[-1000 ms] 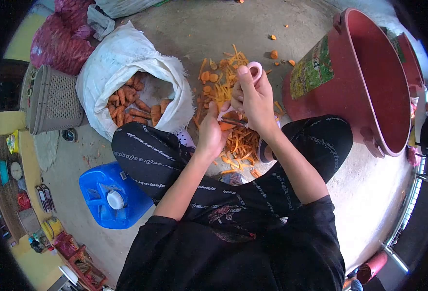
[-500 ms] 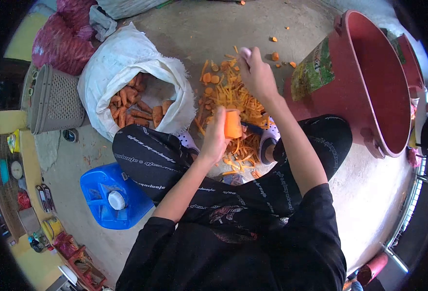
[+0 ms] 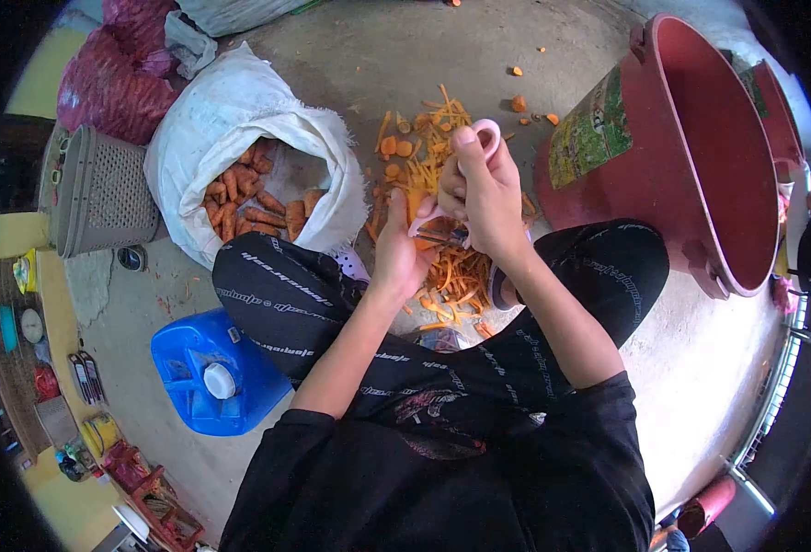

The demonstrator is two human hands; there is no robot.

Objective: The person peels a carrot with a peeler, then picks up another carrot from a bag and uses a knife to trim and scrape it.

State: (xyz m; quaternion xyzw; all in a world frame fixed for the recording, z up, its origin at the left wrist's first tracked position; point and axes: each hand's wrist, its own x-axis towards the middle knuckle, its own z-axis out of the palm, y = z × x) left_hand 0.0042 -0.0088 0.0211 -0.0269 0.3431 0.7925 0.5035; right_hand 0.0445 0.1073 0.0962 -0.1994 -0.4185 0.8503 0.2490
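My left hand (image 3: 399, 256) is wrapped around a peeled carrot (image 3: 416, 197), most of which is hidden behind the fingers and the tool. In my right hand (image 3: 490, 201) is a pink peeler (image 3: 489, 137), its looped handle end showing above the thumb. The peeler's blade end lies over the carrot, beside my left fingers. Under both hands, a heap of orange carrot peelings (image 3: 459, 276) with some cut carrot ends covers the floor between my feet. To the left, unpeeled carrots (image 3: 257, 189) fill part of an open white sack (image 3: 212, 120).
A large red bin (image 3: 640, 175) stands at the right, near my knee. At the left are a blue jerrycan (image 3: 205, 368), a grey perforated basket (image 3: 111, 189) and red mesh sacks (image 3: 116, 83). Loose carrot pieces (image 3: 518, 103) dot the floor ahead.
My right hand has come down and toward me with the peeler, from above the peelings onto the carrot. My left hand stays nearly in place, its carrot now mostly covered.
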